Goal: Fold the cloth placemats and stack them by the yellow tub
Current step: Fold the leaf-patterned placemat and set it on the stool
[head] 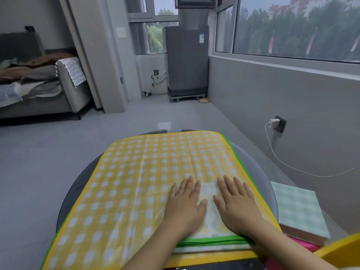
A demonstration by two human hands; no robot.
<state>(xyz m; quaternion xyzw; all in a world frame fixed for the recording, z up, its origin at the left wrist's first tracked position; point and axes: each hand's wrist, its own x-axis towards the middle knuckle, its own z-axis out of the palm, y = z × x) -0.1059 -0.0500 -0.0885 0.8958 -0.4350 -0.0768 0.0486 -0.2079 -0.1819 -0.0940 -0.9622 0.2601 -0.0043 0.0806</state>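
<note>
We find the left hand (185,203) and right hand (236,203) both flat, fingers straight, pressing the yellow checked placemat (152,172) on the round table (251,158).

A spread placemat (155,172) covers the desk (251,158) at frame centre, both hands flat on its lower right. A folded stack (300,209) lies right of it.

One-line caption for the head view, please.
Both hands, left and right, press flat on a yellow checked placemat spread over a round table, folded green placemat alongside.
</note>
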